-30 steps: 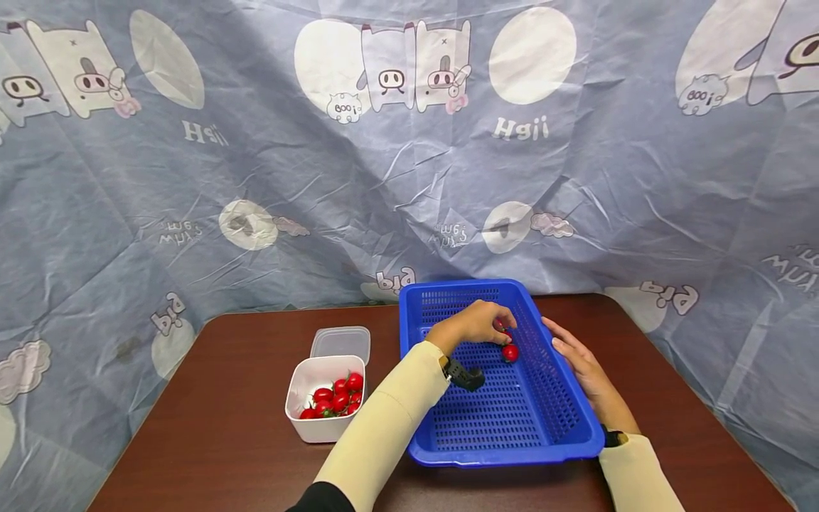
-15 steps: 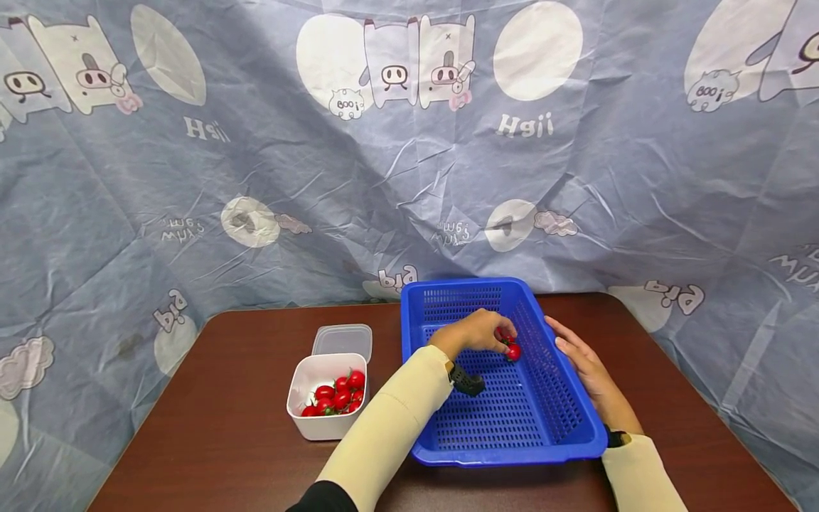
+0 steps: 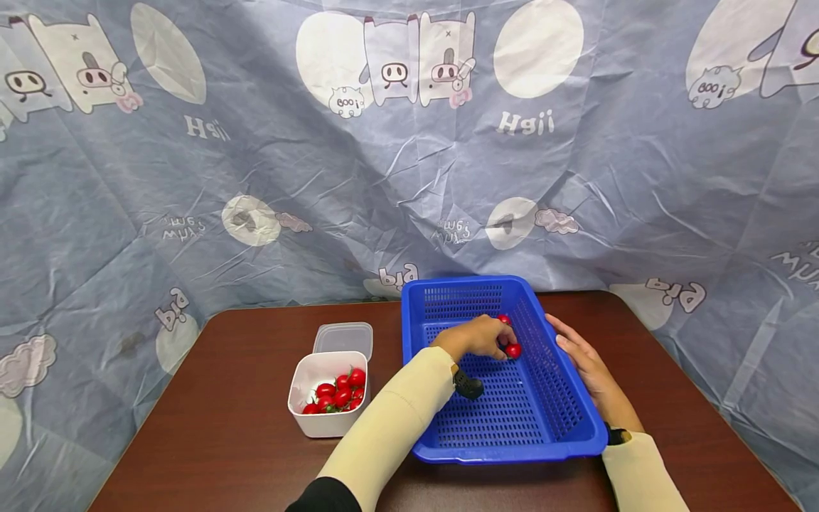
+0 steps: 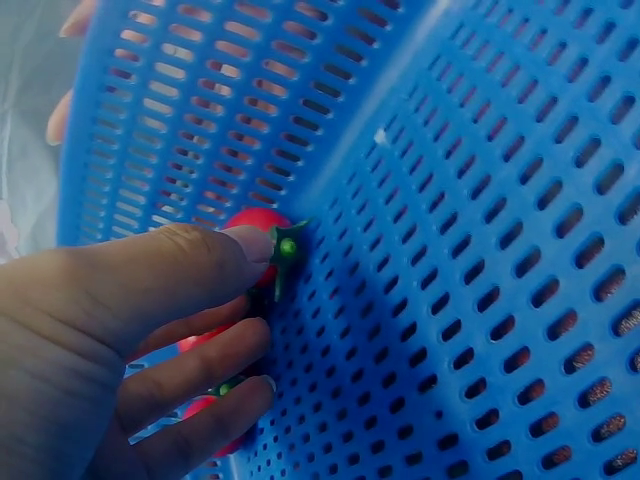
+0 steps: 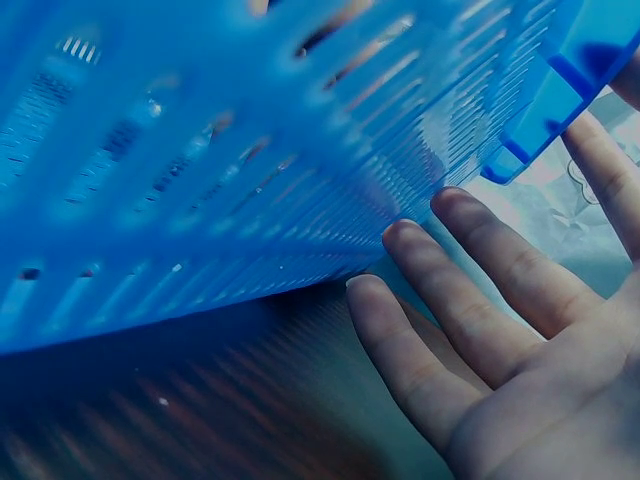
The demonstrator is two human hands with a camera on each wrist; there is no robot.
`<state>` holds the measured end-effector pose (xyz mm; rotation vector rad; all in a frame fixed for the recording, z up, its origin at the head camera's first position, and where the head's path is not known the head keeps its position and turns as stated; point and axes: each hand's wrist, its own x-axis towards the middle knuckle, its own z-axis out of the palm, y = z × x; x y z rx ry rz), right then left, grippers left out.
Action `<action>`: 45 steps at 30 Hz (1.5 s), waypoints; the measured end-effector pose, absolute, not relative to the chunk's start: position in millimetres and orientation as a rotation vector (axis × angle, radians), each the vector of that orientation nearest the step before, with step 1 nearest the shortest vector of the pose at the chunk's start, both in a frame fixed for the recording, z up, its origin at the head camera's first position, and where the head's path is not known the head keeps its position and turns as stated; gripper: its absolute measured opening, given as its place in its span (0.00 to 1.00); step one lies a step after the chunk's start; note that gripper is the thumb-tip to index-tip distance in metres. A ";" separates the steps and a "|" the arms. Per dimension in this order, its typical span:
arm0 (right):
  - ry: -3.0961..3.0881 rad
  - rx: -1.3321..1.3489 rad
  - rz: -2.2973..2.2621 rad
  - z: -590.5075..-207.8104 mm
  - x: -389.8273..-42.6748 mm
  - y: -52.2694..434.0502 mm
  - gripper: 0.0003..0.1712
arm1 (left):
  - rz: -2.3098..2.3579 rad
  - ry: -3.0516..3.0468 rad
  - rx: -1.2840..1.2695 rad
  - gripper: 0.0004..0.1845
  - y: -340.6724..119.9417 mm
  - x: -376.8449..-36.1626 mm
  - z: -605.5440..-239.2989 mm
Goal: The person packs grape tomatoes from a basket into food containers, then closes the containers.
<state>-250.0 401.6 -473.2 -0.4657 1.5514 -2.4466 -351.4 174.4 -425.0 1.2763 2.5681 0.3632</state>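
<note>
Left hand [image 3: 476, 336] grasps tomatoes [image 3: 512, 350] mid-frame against the basket [image 3: 512, 441] wall; right hand [image 3: 585, 366], fingers straight, presses its outer edge on the brown table [image 3: 224, 427].

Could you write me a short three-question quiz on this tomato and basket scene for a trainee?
1. True or false: the right hand grips a tomato.
2. The white tub stands on which side of the blue basket: A the person's left, B the person's right?
3. What does the left hand touch inside the basket?

Key: 1 false, it rests flat against the basket's outer wall. 2 A. 3 cherry tomatoes.
</note>
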 end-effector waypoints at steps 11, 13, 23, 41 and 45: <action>1.520 -0.475 -2.457 -475.3 -251.3 402.7 0.30 | 0.339 2.539 1.291 0.17 176.6 -348.3 -425.6; 1.514 -0.479 -2.458 -475.3 -251.3 402.8 0.30 | 0.328 2.530 1.306 0.15 176.9 -347.4 -425.3; 1.491 -0.463 -2.475 -474.7 -251.1 403.3 0.30 | 0.302 2.519 1.259 0.14 180.0 -346.9 -427.9; 1.520 -0.468 -2.463 -470.9 -251.8 402.9 0.30 | 0.253 2.565 1.275 0.12 178.4 -348.3 -420.7; 1.511 -0.460 -2.465 -472.6 -249.2 404.3 0.30 | 0.243 2.614 1.278 0.12 177.9 -347.9 -412.9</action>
